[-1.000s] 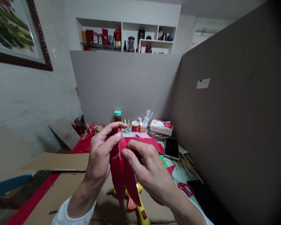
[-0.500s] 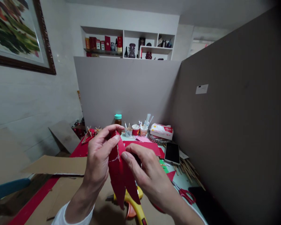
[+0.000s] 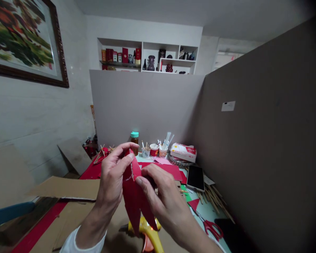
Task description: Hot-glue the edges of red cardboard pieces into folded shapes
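Observation:
Both hands hold up a red paper piece point(image 3: 133, 196) made of long pointed petals joined by a glue seam. My left hand point(image 3: 113, 179) pinches its upper left edge, thumb and fingers closed on the paper. My right hand point(image 3: 160, 196) presses thumb and fingers on the seam from the right. Under the hands lies a yellow glue gun point(image 3: 150, 235) on brown cardboard point(image 3: 68, 188).
Red scissors point(image 3: 212, 228) lie at the right, a black phone point(image 3: 195, 177) and wooden sticks point(image 3: 216, 202) beyond them. Paper cups point(image 3: 154, 150), a jar with a green lid point(image 3: 134, 137) and a tissue box point(image 3: 183, 152) stand at the back before grey partition boards point(image 3: 252, 140).
The view has tilted slightly, so the hands sit lower in frame. Both hands keep their grip on the red paper piece, with only small finger shifts along the seam.

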Demonstrator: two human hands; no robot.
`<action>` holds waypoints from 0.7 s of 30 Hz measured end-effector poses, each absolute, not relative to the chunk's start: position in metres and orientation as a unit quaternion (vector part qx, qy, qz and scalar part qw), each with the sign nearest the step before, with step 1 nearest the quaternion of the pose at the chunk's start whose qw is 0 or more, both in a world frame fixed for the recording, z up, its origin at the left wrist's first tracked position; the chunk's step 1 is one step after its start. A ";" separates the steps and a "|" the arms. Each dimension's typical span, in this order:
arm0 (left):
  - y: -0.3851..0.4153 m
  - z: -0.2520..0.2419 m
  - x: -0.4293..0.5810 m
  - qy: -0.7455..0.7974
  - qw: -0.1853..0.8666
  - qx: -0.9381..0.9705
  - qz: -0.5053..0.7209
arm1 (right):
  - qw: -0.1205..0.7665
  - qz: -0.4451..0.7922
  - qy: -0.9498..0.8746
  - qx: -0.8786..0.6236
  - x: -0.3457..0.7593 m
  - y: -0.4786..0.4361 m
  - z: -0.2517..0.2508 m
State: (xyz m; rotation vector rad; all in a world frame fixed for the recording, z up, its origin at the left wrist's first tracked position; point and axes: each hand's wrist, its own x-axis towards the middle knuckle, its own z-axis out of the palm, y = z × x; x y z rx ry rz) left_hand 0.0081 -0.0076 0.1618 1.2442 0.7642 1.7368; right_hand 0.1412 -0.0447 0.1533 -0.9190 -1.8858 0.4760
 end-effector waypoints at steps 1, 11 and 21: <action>-0.007 0.162 0.008 0.304 0.420 0.495 0.697 | 0.482 0.185 -0.769 -0.378 0.142 -0.045 0.153; -0.011 0.157 0.011 0.310 0.372 0.518 0.706 | 0.510 -0.182 -0.781 -0.310 0.134 -0.051 0.144; -0.005 0.163 0.000 0.286 0.372 0.477 0.743 | 0.649 0.066 -0.723 -0.227 0.147 -0.067 0.154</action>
